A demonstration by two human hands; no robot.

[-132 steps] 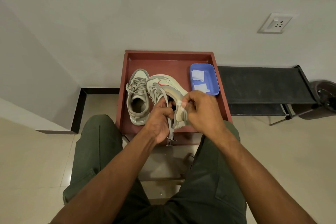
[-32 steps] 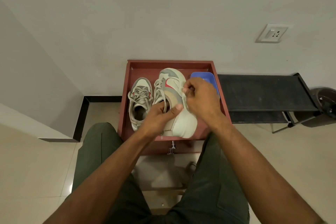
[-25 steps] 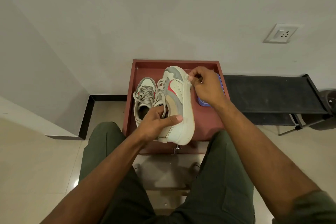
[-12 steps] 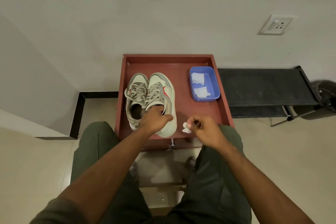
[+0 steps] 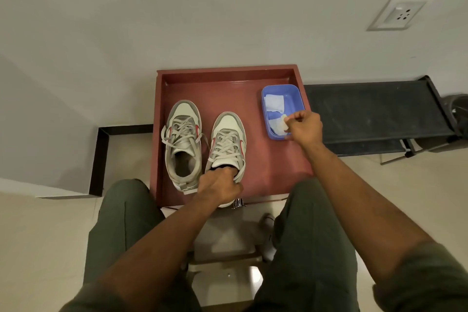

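Two cream and grey sneakers with red accents stand side by side in a red-brown tray (image 5: 273, 159). My left hand (image 5: 219, 186) grips the heel collar of the right sneaker (image 5: 228, 139), fingers tucked into its opening. The left sneaker (image 5: 182, 142) stands untouched beside it. My right hand (image 5: 302, 127) pinches a small white wipe (image 5: 283, 121) over the near end of a blue plastic tub (image 5: 293, 95). Another folded white wipe (image 5: 273, 103) lies in the tub.
A black low rack (image 5: 374, 111) stands right of the tray against the wall. A dark round object (image 5: 458, 111) sits at the far right. A wall socket (image 5: 397, 14) is above. My legs in green trousers flank the tray's near edge.
The right sneaker, earlier lifted and tilted, now stands flat in the tray. My right hand moved from the tray's near edge up to the blue tub with the wipe.
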